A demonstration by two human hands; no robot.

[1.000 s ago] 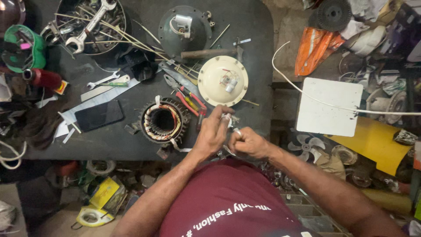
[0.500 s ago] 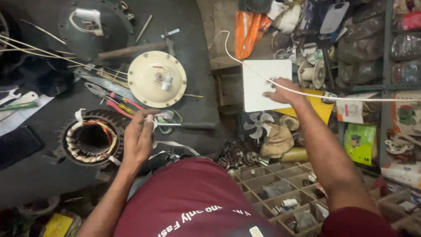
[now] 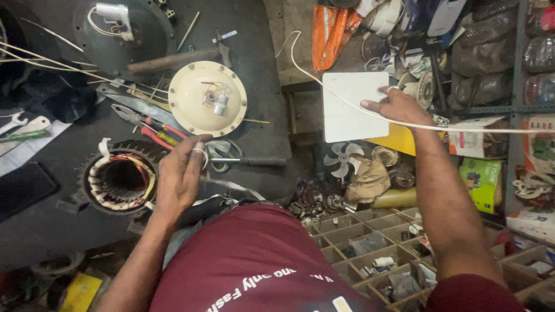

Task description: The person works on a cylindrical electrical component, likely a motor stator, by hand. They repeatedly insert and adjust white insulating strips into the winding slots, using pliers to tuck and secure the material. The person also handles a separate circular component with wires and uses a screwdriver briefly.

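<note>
My left hand [image 3: 180, 176] hangs over the dark desk [image 3: 34, 231], fingers curled, thumb and forefinger pinched on a small pale loop of tape or string [image 3: 199, 155]; grip nearly closed, holding only that bit. Stator [image 3: 119, 180] with copper windings sits just left of this grip, touching near the palm's edge, bore facing up, so its axis runs straight at the camera. Screwdriver [image 3: 248, 161] lies just right of the fingertips, long axis left-right, black handle away from the grip, tip end toward it under the fingers. Cream round motor cover [image 3: 207, 99] is just beyond the fingertips, dome up. Red-handled pliers [image 3: 151, 128] lie beyond-left, slanted, handles toward the grip. Wooden-handled hammer [image 3: 173, 60] is farther beyond, axis roughly left-right.

My right hand [image 3: 399, 105] is well apart, reached out to the far right off the desk, fingers spread flat on the edge of a white square board [image 3: 347, 118]; open grip, resting, not clamped on anything that I can see. A white cable [image 3: 462, 127] runs under or against the palm, long axis left-right, curving away beyond-left toward the desk; can't tell if the fingers hold it. Small white fan blade [image 3: 342, 159] lies nearer me than that hand. Compartment tray [image 3: 358, 237] of small parts is nearer still, below the forearm.

Left hand is the nearer one to the stator; right is nearer to the board and cable.
</note>
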